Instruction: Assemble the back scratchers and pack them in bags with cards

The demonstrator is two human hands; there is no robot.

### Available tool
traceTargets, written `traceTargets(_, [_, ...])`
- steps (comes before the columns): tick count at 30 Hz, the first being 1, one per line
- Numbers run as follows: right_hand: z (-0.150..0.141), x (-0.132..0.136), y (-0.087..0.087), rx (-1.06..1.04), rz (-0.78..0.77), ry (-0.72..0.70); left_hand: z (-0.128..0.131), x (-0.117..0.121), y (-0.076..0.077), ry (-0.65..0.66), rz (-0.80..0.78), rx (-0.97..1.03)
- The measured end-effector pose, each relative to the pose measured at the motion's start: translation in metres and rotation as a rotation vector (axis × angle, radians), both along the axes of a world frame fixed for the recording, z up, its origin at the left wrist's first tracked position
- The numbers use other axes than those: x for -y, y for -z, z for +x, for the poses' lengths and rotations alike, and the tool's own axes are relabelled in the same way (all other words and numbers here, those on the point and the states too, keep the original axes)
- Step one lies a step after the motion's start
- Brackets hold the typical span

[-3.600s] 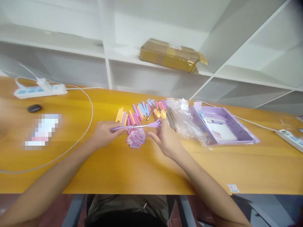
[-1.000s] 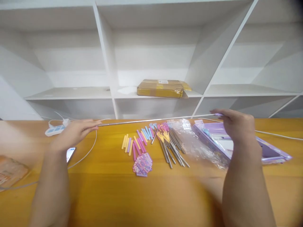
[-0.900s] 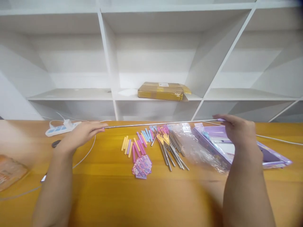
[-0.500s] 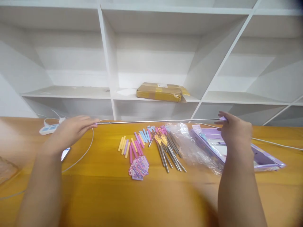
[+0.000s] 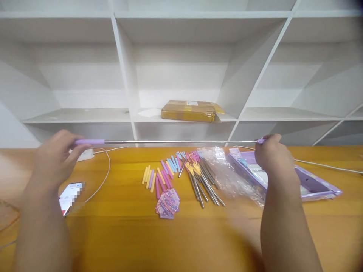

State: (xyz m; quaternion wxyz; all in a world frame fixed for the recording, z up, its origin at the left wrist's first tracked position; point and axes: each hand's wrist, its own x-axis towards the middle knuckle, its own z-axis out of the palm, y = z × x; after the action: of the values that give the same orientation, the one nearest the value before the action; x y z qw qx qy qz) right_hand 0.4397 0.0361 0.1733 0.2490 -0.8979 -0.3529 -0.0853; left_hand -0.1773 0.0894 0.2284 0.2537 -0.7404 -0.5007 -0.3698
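A telescopic back scratcher is stretched out level above the far side of the table. My left hand pinches its purple handle, part of which shows past the fingers. At the other end my right hand is closed round the purple head, which is mostly hidden. Below the rod lie several metal back scratchers with yellow, pink and blue hand-shaped heads. Loose coloured handle sleeves in yellow, purple, pink and blue lie to their left. A fanned pile of printed cards sits in front of the sleeves.
Clear plastic bags lie beside a purple display box on the right. A phone and a white cable are on the left, near a power strip. Behind the table, white shelving holds a taped cardboard box.
My left hand has moved left and now grips the handle farther out, so more of the purple handle shows. My right hand stays at the head end. More of the phone is visible.
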Motion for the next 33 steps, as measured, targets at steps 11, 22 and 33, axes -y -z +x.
traceTargets(11, [0.006,0.017,-0.012,0.086,0.262,-0.203,0.003,0.006,-0.005,0.010,0.313,0.138])
traceTargets(22, [0.023,0.020,-0.002,0.094,0.431,-0.295,0.001,0.008,-0.006,0.166,0.421,-0.027])
traceTargets(33, [0.039,0.021,0.003,0.254,0.636,-0.322,0.014,0.000,0.002,0.229,0.439,-0.035])
